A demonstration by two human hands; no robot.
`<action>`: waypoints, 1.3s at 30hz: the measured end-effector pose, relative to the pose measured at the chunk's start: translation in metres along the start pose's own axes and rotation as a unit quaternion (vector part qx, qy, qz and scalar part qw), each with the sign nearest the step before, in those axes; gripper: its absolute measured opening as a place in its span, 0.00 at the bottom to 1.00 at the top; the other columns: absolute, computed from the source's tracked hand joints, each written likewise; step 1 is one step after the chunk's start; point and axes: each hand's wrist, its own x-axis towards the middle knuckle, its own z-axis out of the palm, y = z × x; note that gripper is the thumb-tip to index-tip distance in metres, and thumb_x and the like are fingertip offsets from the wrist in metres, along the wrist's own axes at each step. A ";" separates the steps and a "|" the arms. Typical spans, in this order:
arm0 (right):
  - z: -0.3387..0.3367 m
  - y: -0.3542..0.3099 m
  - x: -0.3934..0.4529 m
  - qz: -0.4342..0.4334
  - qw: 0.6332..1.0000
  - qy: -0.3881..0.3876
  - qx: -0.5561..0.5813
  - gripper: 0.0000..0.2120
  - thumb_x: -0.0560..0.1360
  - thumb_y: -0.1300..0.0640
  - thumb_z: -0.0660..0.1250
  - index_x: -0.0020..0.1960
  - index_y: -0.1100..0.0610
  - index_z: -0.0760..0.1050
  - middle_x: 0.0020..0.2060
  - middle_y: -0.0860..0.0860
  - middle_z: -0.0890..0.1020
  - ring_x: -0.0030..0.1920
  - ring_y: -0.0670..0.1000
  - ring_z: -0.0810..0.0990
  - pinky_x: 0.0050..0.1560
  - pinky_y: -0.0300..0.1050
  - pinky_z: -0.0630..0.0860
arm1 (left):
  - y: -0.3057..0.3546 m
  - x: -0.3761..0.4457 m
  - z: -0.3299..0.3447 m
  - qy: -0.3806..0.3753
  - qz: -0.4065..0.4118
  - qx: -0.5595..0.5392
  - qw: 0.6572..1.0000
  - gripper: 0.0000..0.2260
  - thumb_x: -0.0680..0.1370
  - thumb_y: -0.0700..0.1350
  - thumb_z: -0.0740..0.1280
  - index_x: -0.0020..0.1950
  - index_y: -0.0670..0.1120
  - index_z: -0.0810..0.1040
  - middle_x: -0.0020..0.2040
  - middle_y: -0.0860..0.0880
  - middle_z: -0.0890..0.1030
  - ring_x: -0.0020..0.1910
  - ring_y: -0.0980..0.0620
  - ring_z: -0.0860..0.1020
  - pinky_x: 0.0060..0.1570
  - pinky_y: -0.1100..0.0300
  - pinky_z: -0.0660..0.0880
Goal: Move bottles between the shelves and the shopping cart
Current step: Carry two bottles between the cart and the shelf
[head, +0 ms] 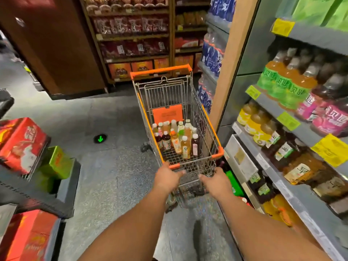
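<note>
A wire shopping cart [199,110] with orange trim stands in the aisle ahead of me, its orange handle at the far end. Several bottles [177,136] of tea and juice stand upright in its basket, with white caps. My left hand [168,177] lies against the near left corner of the cart, fingers stretched towards the middle. My right hand [216,180] lies against the near wire face on the right, fingers pointing left. Neither hand holds a bottle. On the right, shelves [271,106] carry rows of bottled drinks [290,81] with green, pink and yellow labels.
Red boxes [22,144] and green boxes [56,162] are stacked on low stands at the left. A wooden pillar [227,59] stands beside the cart on the right. Snack shelves [135,38] close the aisle behind the cart. Grey floor with a green arrow marker [100,138] lies left of the cart.
</note>
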 end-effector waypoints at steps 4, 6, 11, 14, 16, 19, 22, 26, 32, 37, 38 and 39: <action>0.014 -0.021 0.058 0.009 1.000 -0.013 -0.003 0.36 0.70 0.42 0.73 0.69 0.60 0.67 0.63 0.59 0.77 0.63 0.61 0.75 0.61 0.51 0.73 | 0.018 0.065 0.009 0.000 -0.014 0.002 1.000 0.38 0.70 0.60 0.74 0.75 0.48 0.66 0.69 0.46 0.75 0.62 0.46 0.77 0.59 0.53 0.75; 0.023 -0.032 0.087 0.014 1.000 -0.009 -0.010 0.35 0.71 0.41 0.73 0.69 0.60 0.67 0.63 0.59 0.77 0.62 0.61 0.76 0.60 0.50 0.73 | 0.024 0.099 0.013 -0.018 -0.015 -0.003 1.000 0.40 0.71 0.58 0.75 0.77 0.48 0.63 0.70 0.46 0.74 0.56 0.50 0.80 0.55 0.54 0.78; 0.039 -0.062 0.153 0.060 0.998 -0.015 -0.024 0.40 0.71 0.41 0.72 0.74 0.62 0.62 0.65 0.61 0.75 0.63 0.61 0.76 0.65 0.51 0.72 | 0.032 0.187 0.013 -0.068 -0.045 0.003 0.997 0.41 0.72 0.57 0.75 0.78 0.49 0.59 0.73 0.45 0.71 0.66 0.42 0.74 0.64 0.47 0.74; 0.051 -0.074 0.187 0.020 0.997 0.046 -0.056 0.32 0.66 0.46 0.79 0.65 0.57 0.75 0.58 0.65 0.78 0.55 0.63 0.80 0.54 0.48 0.78 | 0.033 0.231 0.013 -0.081 -0.044 0.028 0.995 0.41 0.72 0.58 0.74 0.79 0.48 0.58 0.73 0.45 0.71 0.49 0.55 0.78 0.46 0.61 0.78; 0.060 -0.081 0.213 0.083 0.996 -0.005 -0.030 0.34 0.68 0.43 0.75 0.68 0.57 0.71 0.62 0.60 0.78 0.59 0.60 0.79 0.60 0.51 0.76 | 0.032 0.258 0.018 -0.096 -0.056 0.029 0.993 0.42 0.72 0.57 0.74 0.79 0.47 0.57 0.75 0.43 0.69 0.55 0.50 0.79 0.52 0.56 0.79; 0.077 -0.074 0.259 0.138 0.990 -0.026 -0.006 0.33 0.69 0.42 0.71 0.69 0.53 0.67 0.63 0.55 0.78 0.51 0.52 0.80 0.61 0.53 0.75 | 0.026 0.301 0.036 -0.122 -0.084 0.042 0.988 0.41 0.73 0.57 0.73 0.79 0.46 0.57 0.74 0.41 0.70 0.55 0.47 0.79 0.56 0.55 0.76; 0.097 -0.062 0.314 0.154 0.987 -0.035 -0.010 0.37 0.70 0.43 0.72 0.73 0.53 0.62 0.66 0.52 0.75 0.48 0.48 0.79 0.52 0.43 0.76 | 0.018 0.346 0.061 -0.124 -0.101 0.065 0.985 0.41 0.73 0.59 0.73 0.79 0.46 0.59 0.69 0.40 0.75 0.40 0.55 0.78 0.37 0.67 0.76; 0.128 -0.031 0.391 0.136 0.987 -0.047 -0.067 0.31 0.71 0.42 0.72 0.69 0.55 0.69 0.58 0.54 0.80 0.43 0.49 0.75 0.44 0.40 0.72 | -0.003 0.408 0.103 -0.117 -0.123 0.107 0.980 0.42 0.72 0.61 0.73 0.78 0.46 0.60 0.63 0.42 0.80 0.51 0.47 0.81 0.47 0.64 0.73; 0.177 0.009 0.485 0.143 0.978 -0.080 -0.129 0.30 0.72 0.42 0.69 0.70 0.53 0.69 0.58 0.56 0.81 0.51 0.57 0.79 0.50 0.46 0.75 | -0.038 0.477 0.163 -0.120 -0.196 0.117 0.966 0.28 0.72 0.54 0.75 0.66 0.42 0.72 0.58 0.42 0.81 0.54 0.43 0.80 0.52 0.55 0.78; 0.208 0.031 0.529 0.143 0.983 -0.060 -0.102 0.34 0.69 0.46 0.74 0.69 0.58 0.66 0.59 0.55 0.79 0.57 0.57 0.78 0.49 0.43 0.72 | -0.050 0.503 0.194 -0.098 -0.205 0.012 0.974 0.32 0.68 0.47 0.78 0.70 0.51 0.70 0.60 0.51 0.79 0.55 0.46 0.79 0.55 0.49 0.79; 0.211 0.031 0.533 0.147 0.984 -0.048 -0.085 0.35 0.68 0.45 0.75 0.68 0.58 0.67 0.58 0.54 0.79 0.56 0.56 0.79 0.49 0.43 0.72 | -0.048 0.506 0.199 -0.096 -0.191 -0.003 0.977 0.32 0.67 0.46 0.78 0.69 0.53 0.71 0.60 0.52 0.80 0.54 0.48 0.79 0.54 0.50 0.79; 0.214 0.031 0.536 0.143 0.986 -0.034 -0.075 0.36 0.67 0.45 0.76 0.68 0.57 0.66 0.57 0.53 0.79 0.56 0.56 0.78 0.50 0.44 0.72 | -0.044 0.509 0.203 -0.093 -0.177 -0.001 0.980 0.31 0.66 0.46 0.78 0.67 0.53 0.73 0.58 0.53 0.81 0.53 0.50 0.79 0.53 0.51 0.79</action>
